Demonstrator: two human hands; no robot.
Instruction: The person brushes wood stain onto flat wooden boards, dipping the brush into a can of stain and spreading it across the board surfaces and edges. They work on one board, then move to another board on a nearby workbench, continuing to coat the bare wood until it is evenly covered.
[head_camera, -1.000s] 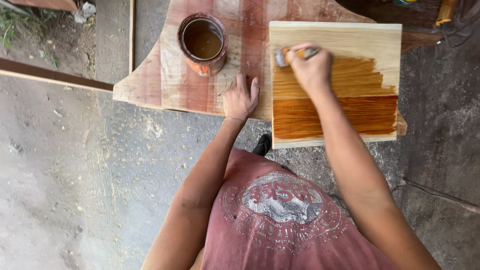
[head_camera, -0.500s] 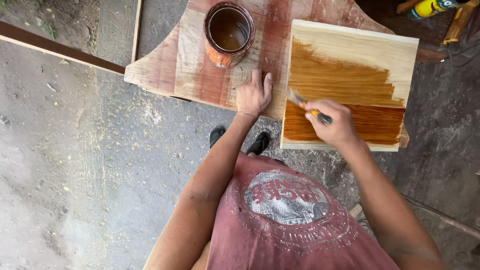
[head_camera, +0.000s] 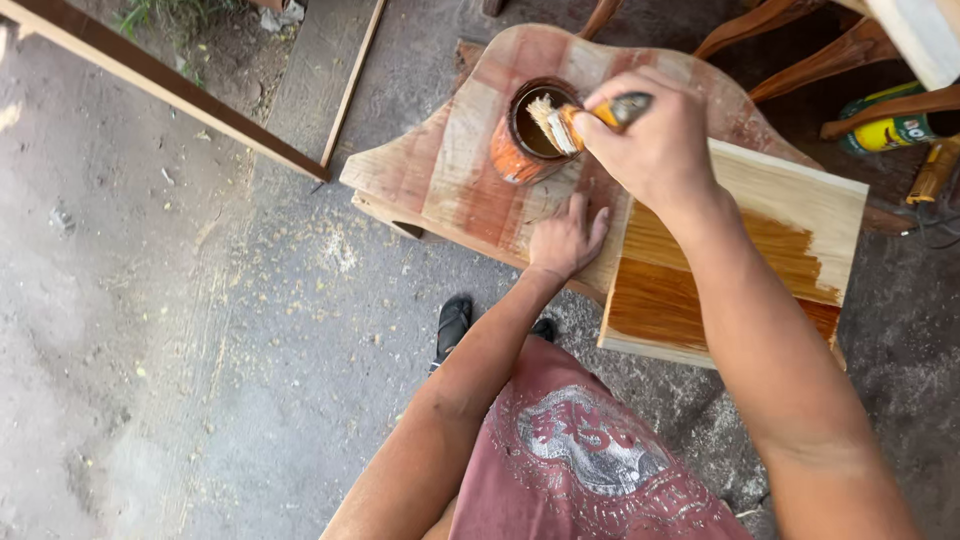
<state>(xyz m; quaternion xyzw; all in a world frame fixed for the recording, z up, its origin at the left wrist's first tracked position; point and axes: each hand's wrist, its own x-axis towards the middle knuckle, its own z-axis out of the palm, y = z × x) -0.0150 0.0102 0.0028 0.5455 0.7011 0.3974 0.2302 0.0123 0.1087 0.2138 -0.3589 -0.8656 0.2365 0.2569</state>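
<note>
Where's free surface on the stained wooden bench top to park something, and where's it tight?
Free: the left end of the curved, stain-blotched wooden bench top, between its rim and the orange tin of stain. Also the pale unstained strip of the rectangular board along its far edge. Crowded: around the tin, where the right hand holds the brush and the left hand presses flat.

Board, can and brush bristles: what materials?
Board: pale wood, visible grain, partly coated in glossy amber stain. Can: probably metal, round, smeared orange outside, dark liquid inside. Brush in right hand: pale bristles, likely natural or synthetic fibre; cannot tell which.
</note>
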